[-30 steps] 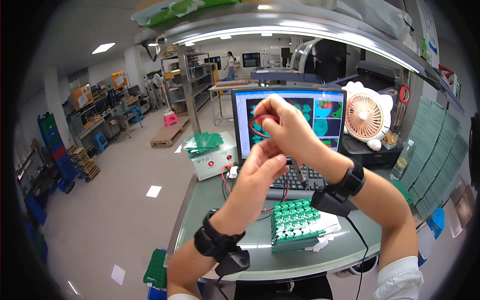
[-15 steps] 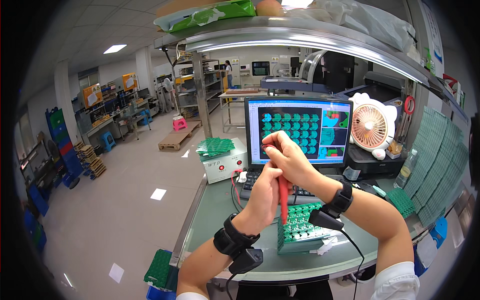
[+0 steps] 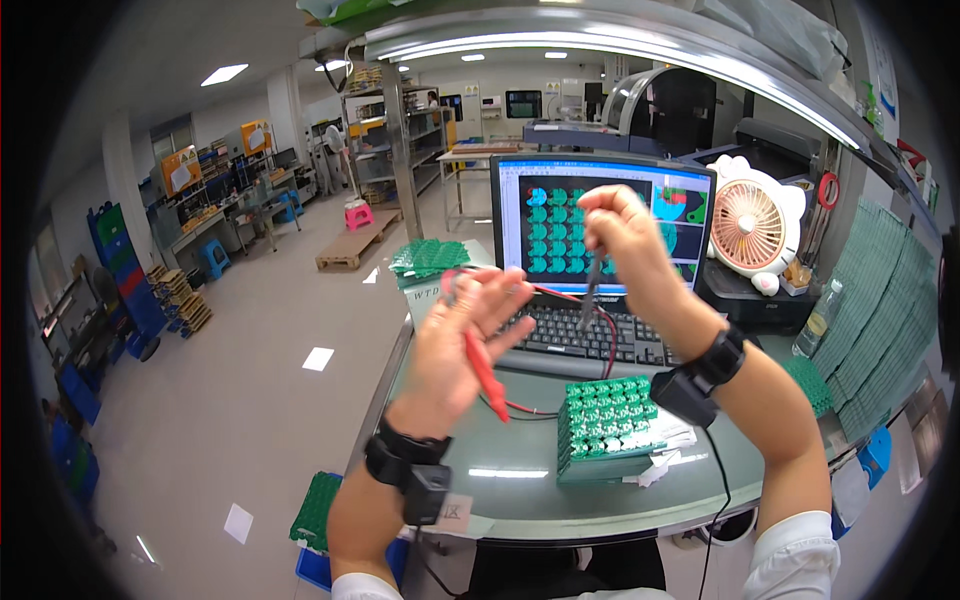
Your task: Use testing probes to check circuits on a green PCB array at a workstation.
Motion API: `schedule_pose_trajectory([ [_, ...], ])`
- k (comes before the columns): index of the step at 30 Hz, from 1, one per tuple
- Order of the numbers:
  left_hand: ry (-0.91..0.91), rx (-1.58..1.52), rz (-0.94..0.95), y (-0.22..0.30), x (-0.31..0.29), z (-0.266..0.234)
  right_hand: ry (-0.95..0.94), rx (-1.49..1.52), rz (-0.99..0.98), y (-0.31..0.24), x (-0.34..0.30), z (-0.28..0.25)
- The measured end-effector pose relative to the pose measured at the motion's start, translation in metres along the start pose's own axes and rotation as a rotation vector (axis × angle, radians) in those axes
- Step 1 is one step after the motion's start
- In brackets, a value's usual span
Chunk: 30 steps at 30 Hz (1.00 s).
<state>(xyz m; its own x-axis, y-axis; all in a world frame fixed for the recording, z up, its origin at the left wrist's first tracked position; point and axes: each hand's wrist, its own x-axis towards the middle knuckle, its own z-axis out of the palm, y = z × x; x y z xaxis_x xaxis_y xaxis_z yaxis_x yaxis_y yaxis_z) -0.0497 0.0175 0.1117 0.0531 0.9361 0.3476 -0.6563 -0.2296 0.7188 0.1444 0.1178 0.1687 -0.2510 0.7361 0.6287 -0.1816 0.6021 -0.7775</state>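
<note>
My left hand is raised at the left of the desk, blurred, with its fingers partly spread. A red test probe lies in it, pointing down toward the desk, with a thin lead nearby. My right hand is lifted before the monitor, its fingers pinched on a slim dark tool that hangs downward. Blur hides the tool's exact kind. Below the hands sits a stack of green circuit boards with rows of small parts on top. Neither hand touches the stack.
A black keyboard lies under the monitor, with a red cable looping over it. Green boards rest on a white box at the left. A cat-shaped fan, a bottle and leaning green sheets stand right.
My hands, close together before, are now apart: the left has moved left and opened out with the red probe, the right has moved right and up. The dark tool now shows.
</note>
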Motion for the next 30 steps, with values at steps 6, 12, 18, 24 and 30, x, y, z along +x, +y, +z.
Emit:
schedule_pose_trajectory([
  [6,-0.011,-0.217,0.287,0.114,-0.045,-0.062,0.159,0.148,-0.043,-0.023,0.015,-0.068],
  [12,0.074,-0.148,0.707,0.246,-0.146,-0.109,0.282,0.222,-0.079,-0.020,0.020,-0.142],
  [18,0.083,0.063,0.899,0.277,-0.207,-0.114,0.260,0.386,-0.047,-0.024,0.022,-0.165],
  [24,-0.071,-0.411,0.336,0.124,-0.132,-0.089,0.185,0.615,0.126,-0.035,-0.001,-0.087],
  [30,0.061,-0.498,-0.012,-0.017,-0.034,-0.051,0.091,0.810,0.240,-0.034,-0.056,0.007],
])
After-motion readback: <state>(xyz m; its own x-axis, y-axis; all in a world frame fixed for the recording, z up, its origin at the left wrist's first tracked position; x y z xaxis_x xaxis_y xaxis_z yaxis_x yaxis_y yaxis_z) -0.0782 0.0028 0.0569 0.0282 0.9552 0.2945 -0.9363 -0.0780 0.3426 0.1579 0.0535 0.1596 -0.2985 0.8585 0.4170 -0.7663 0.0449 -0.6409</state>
